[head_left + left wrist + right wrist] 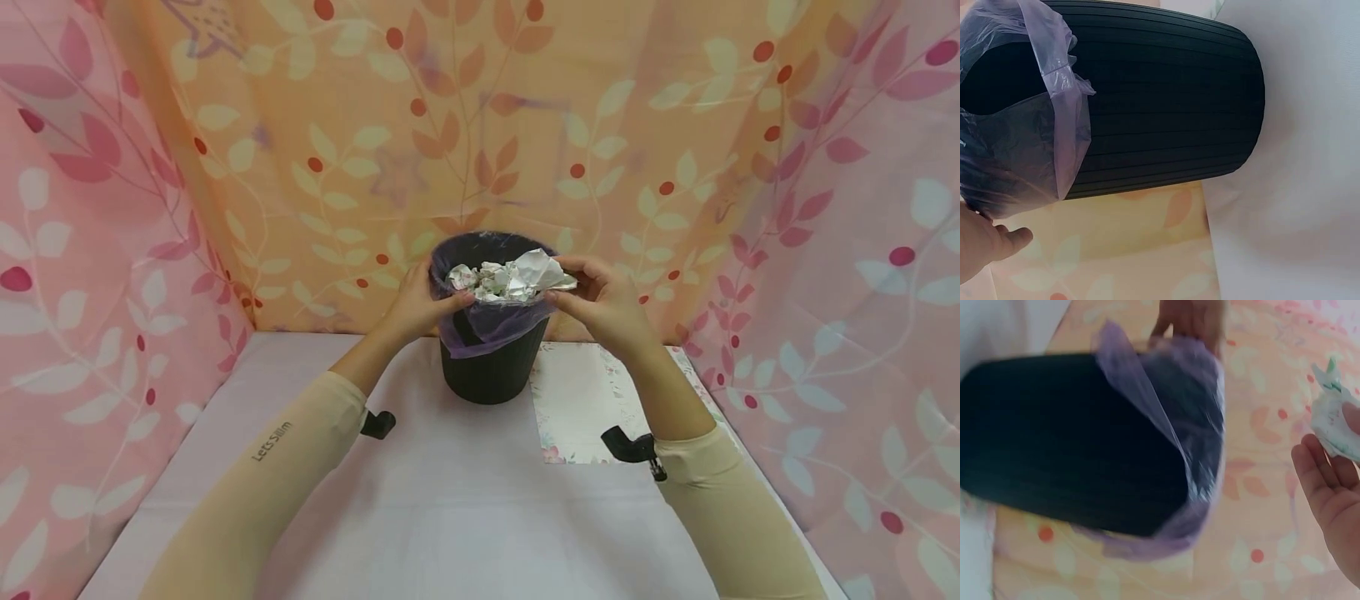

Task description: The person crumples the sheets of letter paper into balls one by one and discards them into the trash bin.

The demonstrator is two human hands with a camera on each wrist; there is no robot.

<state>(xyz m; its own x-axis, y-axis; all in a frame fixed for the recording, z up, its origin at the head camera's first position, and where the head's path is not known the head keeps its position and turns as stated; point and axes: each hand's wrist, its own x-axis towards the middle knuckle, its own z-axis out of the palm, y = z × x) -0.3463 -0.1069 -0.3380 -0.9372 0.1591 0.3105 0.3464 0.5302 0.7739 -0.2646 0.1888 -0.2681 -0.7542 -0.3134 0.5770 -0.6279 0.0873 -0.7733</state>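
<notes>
A black trash bin point(491, 375) with ribbed sides stands upright, a purple plastic liner point(491, 329) folded over its rim. My left hand point(416, 300) holds the bin by its lined rim on the left side; in the left wrist view, this hand point(988, 244) shows only in part at the lower left. Crumpled white paper point(491, 279) shows at the bin's mouth. To the right, my right hand point(607, 304) pinches a crumpled piece of paper point(540, 271) between thumb and fingers. Green print marks that piece point(1335, 419) in the right wrist view.
A flat white sheet with a floral border point(577, 408) lies on the pale tabletop point(465, 517) right of the bin. Patterned cloth walls point(360, 108) stand behind and at both sides. A black camera mount point(630, 446) is worn at each wrist.
</notes>
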